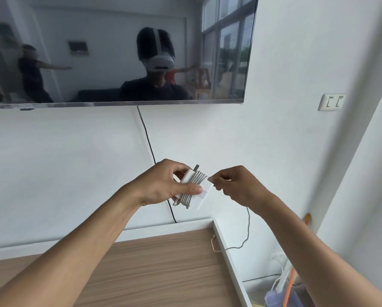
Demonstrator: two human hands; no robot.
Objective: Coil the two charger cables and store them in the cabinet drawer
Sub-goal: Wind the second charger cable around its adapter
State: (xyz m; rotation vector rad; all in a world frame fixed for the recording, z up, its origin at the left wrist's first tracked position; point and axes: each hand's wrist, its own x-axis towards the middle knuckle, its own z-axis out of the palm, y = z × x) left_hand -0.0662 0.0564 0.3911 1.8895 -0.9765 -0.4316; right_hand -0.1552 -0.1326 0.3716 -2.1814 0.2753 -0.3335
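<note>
A white charger block (202, 197) has its grey cable (193, 187) wound around it in several tight turns. My left hand (163, 185) grips the block, thumb pressed across the turns, holding it up in front of the white wall. My right hand (234, 185) pinches the cable's loose part just right of the block. From that hand a grey cable tail (247, 231) hangs down and trails to a plug end (213, 240) lying at the cabinet's right edge. No second cable and no drawer are visible.
The wood-topped cabinet (163, 267) with a white rim lies below my arms. A wall-mounted TV (115, 49) hangs above, with its black cord (148, 142) running down behind my hands. A wall socket (331, 102) sits at right; cleaning tools (289, 286) stand beside the cabinet.
</note>
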